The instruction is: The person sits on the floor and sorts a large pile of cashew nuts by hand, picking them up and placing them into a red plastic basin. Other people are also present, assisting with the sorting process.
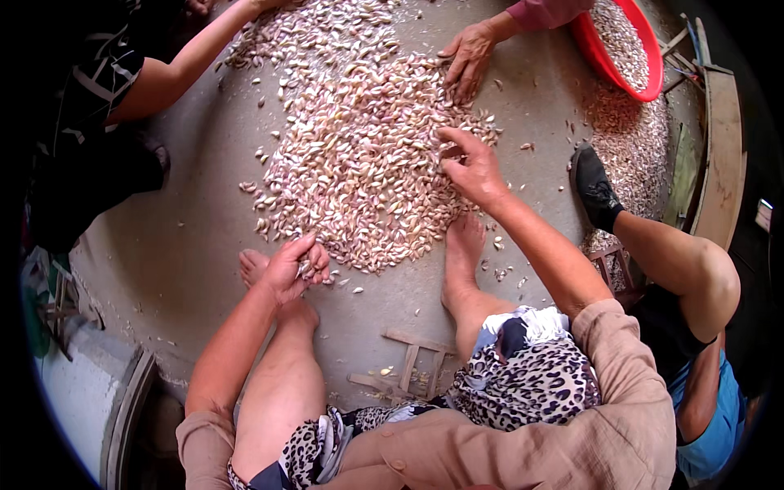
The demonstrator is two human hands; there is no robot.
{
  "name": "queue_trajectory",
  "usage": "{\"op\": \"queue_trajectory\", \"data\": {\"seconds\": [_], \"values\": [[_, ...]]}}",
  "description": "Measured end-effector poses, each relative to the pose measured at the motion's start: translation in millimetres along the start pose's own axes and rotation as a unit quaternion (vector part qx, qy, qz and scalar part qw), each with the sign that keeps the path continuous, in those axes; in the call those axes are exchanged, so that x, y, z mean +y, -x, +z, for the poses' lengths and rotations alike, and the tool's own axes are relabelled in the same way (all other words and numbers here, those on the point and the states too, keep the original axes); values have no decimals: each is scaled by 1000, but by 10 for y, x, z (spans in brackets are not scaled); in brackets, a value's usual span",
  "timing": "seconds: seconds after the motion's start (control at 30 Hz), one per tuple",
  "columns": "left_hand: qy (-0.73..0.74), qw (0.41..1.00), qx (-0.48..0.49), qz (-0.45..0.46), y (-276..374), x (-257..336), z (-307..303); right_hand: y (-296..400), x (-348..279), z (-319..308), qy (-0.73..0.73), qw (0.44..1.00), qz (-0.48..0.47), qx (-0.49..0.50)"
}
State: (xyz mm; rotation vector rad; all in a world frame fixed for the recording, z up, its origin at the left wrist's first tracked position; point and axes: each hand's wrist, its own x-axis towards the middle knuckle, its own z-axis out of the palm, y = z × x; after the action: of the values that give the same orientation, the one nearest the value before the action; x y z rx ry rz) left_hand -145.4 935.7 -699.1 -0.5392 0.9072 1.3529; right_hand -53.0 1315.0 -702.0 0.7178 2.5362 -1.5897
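A wide heap of loose garlic cloves (361,165) covers the concrete floor in front of me, some white, some purplish. My left hand (298,267) is curled around several garlic cloves (307,267) near the heap's lower left edge, above my left foot. Over the right side of the heap reaches my right hand (471,165), its thumb and fingers apart. I see nothing held between them, though the palm side is hidden. My bare right foot (465,242) touches the heap's edge.
Another person's hand (471,58) rests at the heap's upper right. A second person's arm (184,67) reaches in from upper left. A red plastic basin (655,61) holds small pieces, with a further pile (637,159) beside it. A person's shoe (594,187) stands at right; a wooden stool (410,367) is below me.
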Motion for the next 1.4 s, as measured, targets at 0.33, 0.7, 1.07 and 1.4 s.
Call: {"op": "queue_trajectory", "data": {"seconds": [0.33, 0.7, 1.07, 1.4], "values": [[6, 1000, -1, 9, 20, -65, -41, 772, 71, 18, 107, 969, 56, -213], [1, 1000, 1, 9, 74, -108, -89, 810, 119, 219, 196, 948, 20, -250], [6, 1000, 17, -5, 97, -109, -59, 280, 232, -125, 138, 986, 42, 83], [-8, 1000, 9, -4, 68, -107, 12, 142, 234, 7, 312, 948, -49, -34]]}}
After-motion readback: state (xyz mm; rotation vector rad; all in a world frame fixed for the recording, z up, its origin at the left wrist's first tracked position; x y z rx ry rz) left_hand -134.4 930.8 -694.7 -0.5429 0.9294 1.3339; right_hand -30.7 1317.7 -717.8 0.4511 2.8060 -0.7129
